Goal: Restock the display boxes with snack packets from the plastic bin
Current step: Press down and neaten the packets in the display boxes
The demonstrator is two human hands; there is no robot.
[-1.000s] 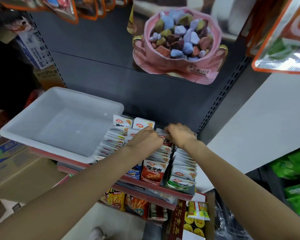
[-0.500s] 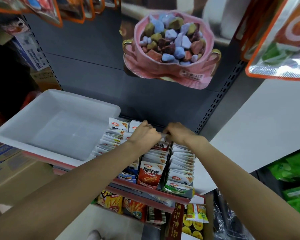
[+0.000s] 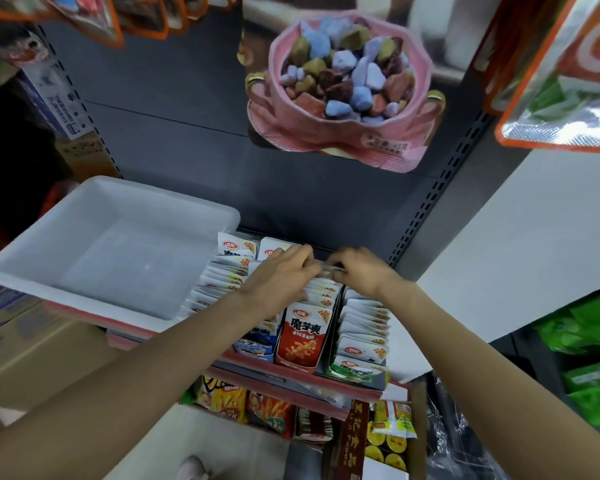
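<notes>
The white plastic bin [image 3: 63,282] sits on the shelf at left with nothing visible in it. Right of it stand rows of snack packets in display boxes: a white-topped left row [image 3: 222,275], a red-fronted middle row [image 3: 303,337] and a green-fronted right row [image 3: 361,341]. My left hand [image 3: 278,278] and my right hand [image 3: 359,271] meet at the back of the middle row. Both have curled fingers pinching the top edge of packets there. The held packets are mostly hidden by my fingers.
A pink snack bag picture [image 3: 343,95] hangs above on the dark back panel [image 3: 174,161]. Foil bags [image 3: 565,81] hang top right. Cardboard boxes [image 3: 32,351] stand at left. More snacks [image 3: 243,407] fill the lower shelf, green packs [image 3: 589,341] at right.
Both hands stayed at the back of the middle row, shifting slightly together. The view tilted a little; the bin looks unchanged.
</notes>
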